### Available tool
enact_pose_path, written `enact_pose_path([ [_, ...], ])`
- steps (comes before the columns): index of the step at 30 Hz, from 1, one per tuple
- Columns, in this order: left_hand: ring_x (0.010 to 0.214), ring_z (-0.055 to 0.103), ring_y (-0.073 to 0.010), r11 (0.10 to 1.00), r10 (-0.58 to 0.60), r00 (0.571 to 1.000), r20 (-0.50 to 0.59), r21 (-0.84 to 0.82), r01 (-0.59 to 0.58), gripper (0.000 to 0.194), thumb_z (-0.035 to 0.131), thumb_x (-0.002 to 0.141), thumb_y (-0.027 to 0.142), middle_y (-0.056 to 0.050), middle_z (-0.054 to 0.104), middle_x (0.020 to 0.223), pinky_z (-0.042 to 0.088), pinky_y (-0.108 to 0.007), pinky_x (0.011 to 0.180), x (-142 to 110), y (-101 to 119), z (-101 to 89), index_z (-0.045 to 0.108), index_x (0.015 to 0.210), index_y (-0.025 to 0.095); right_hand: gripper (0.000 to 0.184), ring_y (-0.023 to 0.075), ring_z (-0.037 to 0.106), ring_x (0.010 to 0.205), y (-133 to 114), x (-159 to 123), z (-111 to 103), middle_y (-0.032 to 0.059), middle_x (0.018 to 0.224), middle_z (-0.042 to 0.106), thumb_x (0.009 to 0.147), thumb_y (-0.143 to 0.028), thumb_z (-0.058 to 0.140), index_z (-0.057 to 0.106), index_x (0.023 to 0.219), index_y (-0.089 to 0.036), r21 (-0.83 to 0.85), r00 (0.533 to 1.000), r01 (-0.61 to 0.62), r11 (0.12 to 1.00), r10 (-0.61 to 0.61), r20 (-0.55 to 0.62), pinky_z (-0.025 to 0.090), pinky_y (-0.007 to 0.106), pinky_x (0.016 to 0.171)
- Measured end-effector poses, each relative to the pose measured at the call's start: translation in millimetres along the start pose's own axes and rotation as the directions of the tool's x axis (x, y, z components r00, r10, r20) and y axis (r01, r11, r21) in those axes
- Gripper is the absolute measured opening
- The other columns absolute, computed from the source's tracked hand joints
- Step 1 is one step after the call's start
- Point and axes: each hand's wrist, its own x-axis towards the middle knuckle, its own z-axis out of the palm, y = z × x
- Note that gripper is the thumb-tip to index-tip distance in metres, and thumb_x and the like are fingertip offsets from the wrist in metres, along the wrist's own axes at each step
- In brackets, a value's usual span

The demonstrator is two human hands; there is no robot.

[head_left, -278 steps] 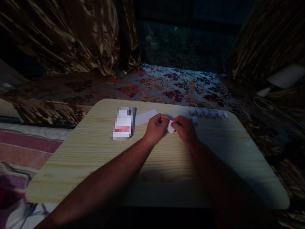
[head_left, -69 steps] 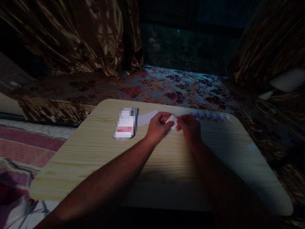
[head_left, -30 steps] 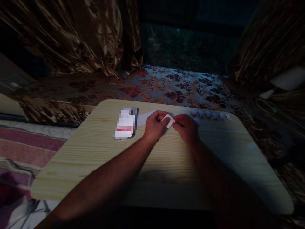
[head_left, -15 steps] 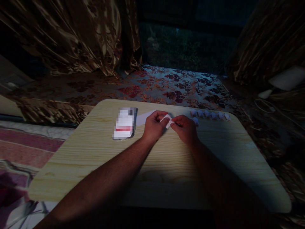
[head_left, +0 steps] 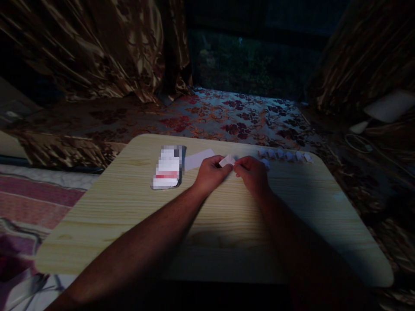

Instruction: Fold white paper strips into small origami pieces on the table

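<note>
A small folded piece of white paper (head_left: pixel 227 161) is held between my two hands, above the middle of the table's far half. My left hand (head_left: pixel 210 172) is closed on its left side, the thumb lying along the lower edge. My right hand (head_left: pixel 252 173) pinches the right end of the paper between thumb and fingers. Just beyond my left hand lies a flat sheet of white paper (head_left: pixel 197 159), partly covered by that hand. Several small folded paper pieces (head_left: pixel 289 155) sit in a row to the right, and another (head_left: pixel 265 163) lies in front, partly hidden by my right hand.
A phone-shaped object (head_left: pixel 167 167), blurred by pixels, lies left of the paper sheet on the light wooden table (head_left: pixel 129 207). Behind the table is a ledge with flowered cloth (head_left: pixel 227 112). A white lamp (head_left: pixel 389 106) stands at the right, and a striped bedspread (head_left: pixel 35 203) at the left.
The folded paper has turned in my fingers and now shows a pointed top. My left fingers have moved down off its upper side, and more of the flat sheet shows.
</note>
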Motion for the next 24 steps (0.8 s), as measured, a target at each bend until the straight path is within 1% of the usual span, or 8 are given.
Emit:
enact_pose_path([
  [4,0.052,0.047,-0.0104,0.999,0.006,1.000,0.003,0.041,-0.007,0.016,0.069,0.069,0.030,0.001,0.060,0.060,0.031,-0.022,0.049,0.5,-3.2,-0.3,0.069,0.072,0.015,0.009,0.0168,0.064,0.059,-2.2,-1.1,0.5,0.0004,0.066,0.069,0.073,-0.029,0.068,0.069,0.076,-0.021,-0.074,0.999,0.037,0.997,-0.039,-0.033,0.049,0.027,0.055],
  [7,0.054,0.048,-0.0107,0.997,0.026,0.999,0.021,0.069,-0.027,0.016,0.068,0.070,0.030,0.001,0.061,0.062,0.032,-0.022,0.050,1.2,-6.4,-1.0,0.069,0.072,0.015,0.007,0.0171,0.065,0.062,-6.0,-3.0,0.8,0.0006,0.067,0.070,0.075,-0.028,0.067,0.068,0.077,-0.022,-0.121,0.996,0.074,0.990,-0.079,-0.036,0.049,0.027,0.056],
  [12,0.051,0.047,-0.0105,1.000,0.012,1.000,0.009,0.001,-0.012,0.020,0.070,0.070,0.032,0.002,0.060,0.060,0.033,-0.023,0.048,1.4,-7.7,-1.0,0.072,0.076,0.013,0.006,0.0165,0.065,0.063,-11.0,-7.2,2.1,0.0002,0.069,0.071,0.076,-0.027,0.067,0.069,0.078,-0.022,-0.149,0.991,0.119,0.982,-0.126,-0.036,0.049,0.027,0.059],
  [15,0.050,0.046,-0.0099,0.999,-0.011,1.000,0.007,-0.050,0.011,0.018,0.070,0.069,0.031,0.002,0.059,0.058,0.031,-0.023,0.048,1.0,-5.3,-0.6,0.071,0.074,0.013,0.006,0.0166,0.065,0.063,-9.5,-8.5,2.9,-0.0002,0.070,0.071,0.079,-0.028,0.067,0.069,0.080,-0.023,-0.150,0.987,0.149,0.977,-0.155,-0.029,0.049,0.027,0.059],
  [18,0.047,0.043,-0.0091,0.995,-0.035,0.999,0.020,-0.098,0.037,0.014,0.070,0.068,0.028,0.003,0.057,0.053,0.029,-0.023,0.046,0.3,-1.2,-0.5,0.070,0.070,0.014,0.006,0.0173,0.066,0.067,-7.0,-9.0,2.6,0.0006,0.074,0.072,0.081,-0.028,0.065,0.070,0.081,-0.024,-0.167,0.977,0.205,0.964,-0.211,-0.020,0.051,0.029,0.064],
  [21,0.045,0.040,-0.0084,0.996,-0.038,0.999,-0.006,-0.085,0.037,0.012,0.069,0.067,0.026,0.004,0.054,0.049,0.027,-0.023,0.045,-0.1,2.5,-0.7,0.067,0.063,0.015,0.007,0.0177,0.066,0.070,-7.8,-9.4,1.4,0.0015,0.077,0.072,0.082,-0.024,0.064,0.070,0.081,-0.024,-0.225,0.960,0.273,0.935,-0.280,0.003,0.052,0.030,0.069],
  [24,0.044,0.038,-0.0081,0.997,-0.044,0.999,-0.031,-0.069,0.041,0.013,0.069,0.066,0.026,0.004,0.052,0.048,0.026,-0.023,0.045,-0.2,4.4,-0.5,0.066,0.060,0.015,0.009,0.0174,0.066,0.070,-11.7,-10.3,0.4,0.0017,0.078,0.072,0.083,-0.021,0.062,0.070,0.081,-0.024,-0.281,0.946,0.313,0.907,-0.323,0.011,0.052,0.030,0.069],
])
